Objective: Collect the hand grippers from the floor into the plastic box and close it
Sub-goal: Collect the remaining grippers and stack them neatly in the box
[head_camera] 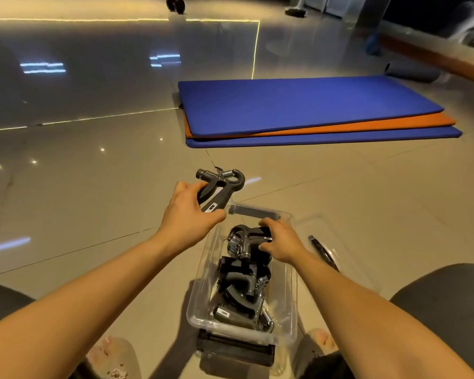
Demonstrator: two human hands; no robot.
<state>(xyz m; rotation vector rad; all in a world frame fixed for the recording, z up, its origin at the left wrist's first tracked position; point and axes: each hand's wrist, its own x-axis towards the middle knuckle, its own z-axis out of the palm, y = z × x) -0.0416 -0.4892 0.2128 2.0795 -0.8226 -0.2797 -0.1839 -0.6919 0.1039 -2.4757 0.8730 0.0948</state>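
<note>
Above the plastic box [197,310], your left hand [188,214] grips one hand gripper [216,187]; right hand [282,242] fingers curl around another; pile beneath uncountable.

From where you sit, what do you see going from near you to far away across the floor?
Slippers → plastic box full of hand grippers → left hand holding one hand gripper → stacked blue and orange mats → dark shapes at the far wall.
</note>
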